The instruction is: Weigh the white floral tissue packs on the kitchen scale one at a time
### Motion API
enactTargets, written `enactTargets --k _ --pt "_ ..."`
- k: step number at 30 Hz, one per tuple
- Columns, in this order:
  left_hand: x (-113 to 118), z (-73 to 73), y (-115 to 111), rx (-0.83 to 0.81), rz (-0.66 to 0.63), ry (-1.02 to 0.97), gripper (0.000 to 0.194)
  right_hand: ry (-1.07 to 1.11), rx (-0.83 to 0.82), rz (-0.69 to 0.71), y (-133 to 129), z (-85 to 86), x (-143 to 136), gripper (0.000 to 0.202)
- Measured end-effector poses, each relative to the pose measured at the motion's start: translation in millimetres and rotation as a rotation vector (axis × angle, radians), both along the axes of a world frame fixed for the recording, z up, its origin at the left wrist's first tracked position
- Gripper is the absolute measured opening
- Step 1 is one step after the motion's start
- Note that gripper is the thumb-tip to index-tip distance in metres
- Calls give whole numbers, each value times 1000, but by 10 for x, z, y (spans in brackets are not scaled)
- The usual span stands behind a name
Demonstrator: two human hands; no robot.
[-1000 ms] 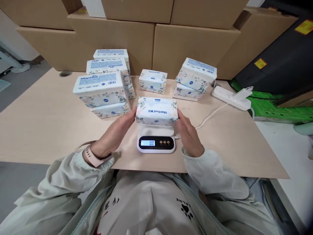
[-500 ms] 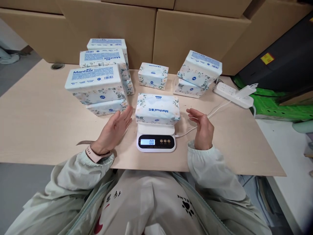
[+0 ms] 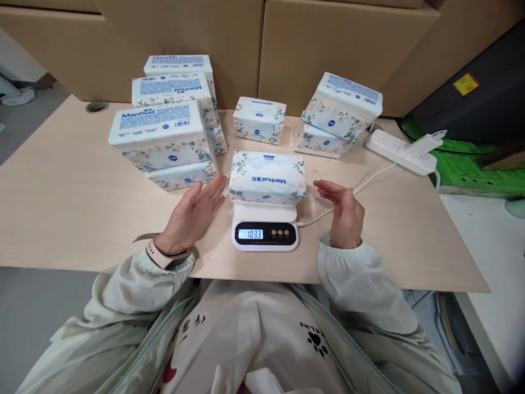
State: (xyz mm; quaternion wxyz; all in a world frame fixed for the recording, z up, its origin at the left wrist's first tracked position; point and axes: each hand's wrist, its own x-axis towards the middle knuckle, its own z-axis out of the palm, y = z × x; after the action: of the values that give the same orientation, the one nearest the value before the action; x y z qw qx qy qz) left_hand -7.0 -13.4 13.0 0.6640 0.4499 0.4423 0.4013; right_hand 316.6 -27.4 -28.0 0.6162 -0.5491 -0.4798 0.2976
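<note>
Stacked Manhua tissue packs [image 3: 164, 131] stand just beyond my left hand [image 3: 188, 219], its empty fingers extended, loosely together. Between both hands' fingers, touching neither, a single Manhua tissue pack [image 3: 268, 176] rests on a digital scale [image 3: 266, 234] reading 103.3. My right hand [image 3: 346, 219] is empty, fingers curved together; beyond them lies a power strip [image 3: 394, 151].

L hand [image 3: 192, 214] n R hand [image 3: 345, 215] r apart, palms [image 3: 200, 212] facing ea other, fingers [image 3: 215, 190] loosely extended, forearms [image 3: 133, 284] angled in
</note>
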Motion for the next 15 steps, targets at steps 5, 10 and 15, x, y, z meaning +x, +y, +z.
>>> enactTargets --k 5,10,15 --pt "-3 10 -2 -17 -16 8 80 -50 2 -11 8 -17 10 63" --pt "4 20 -4 -10 -14 26 76 -85 4 -10 7 -18 12 65" --pt "-7 14 6 -11 -8 22 74 -102 1 5 -23 35 9 63"
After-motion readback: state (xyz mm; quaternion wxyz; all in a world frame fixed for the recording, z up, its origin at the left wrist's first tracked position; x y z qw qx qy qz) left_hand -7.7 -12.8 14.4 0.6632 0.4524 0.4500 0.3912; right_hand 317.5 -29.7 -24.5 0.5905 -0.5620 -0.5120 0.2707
